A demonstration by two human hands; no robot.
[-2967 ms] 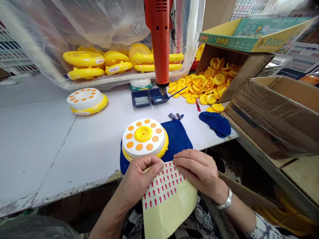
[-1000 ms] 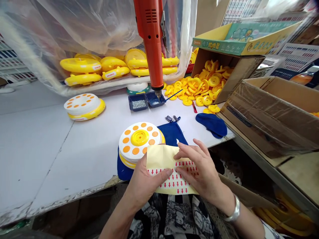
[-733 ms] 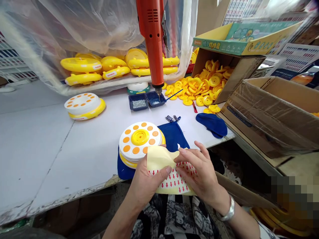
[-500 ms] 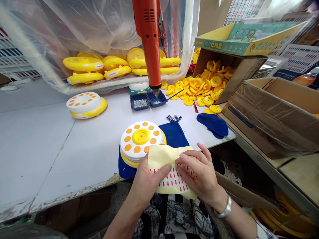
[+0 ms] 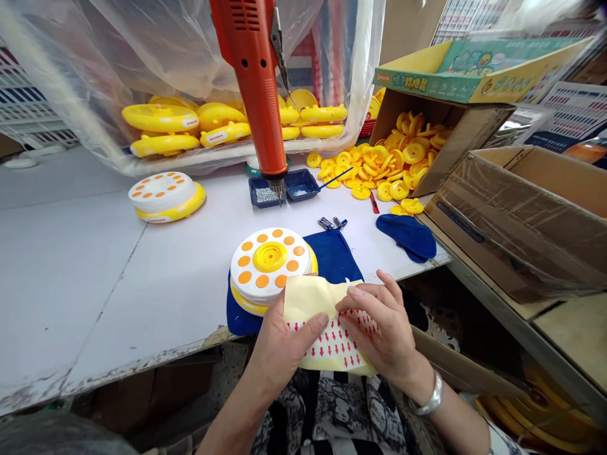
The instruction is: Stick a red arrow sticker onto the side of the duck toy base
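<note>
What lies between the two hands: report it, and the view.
In the head view, a pale yellow sheet of red arrows, held by the left hand and the right hand.

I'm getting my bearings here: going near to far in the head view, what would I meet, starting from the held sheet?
Red-arrow sheet, orange-dotted disc, two batteries, dark blue trays, yellow parts inside translucent plastic.

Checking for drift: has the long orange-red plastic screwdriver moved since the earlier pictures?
Yes, the screwdriver moved left: its tip, earlier against the navy plastic right tray, now overlaps the left tray.
</note>
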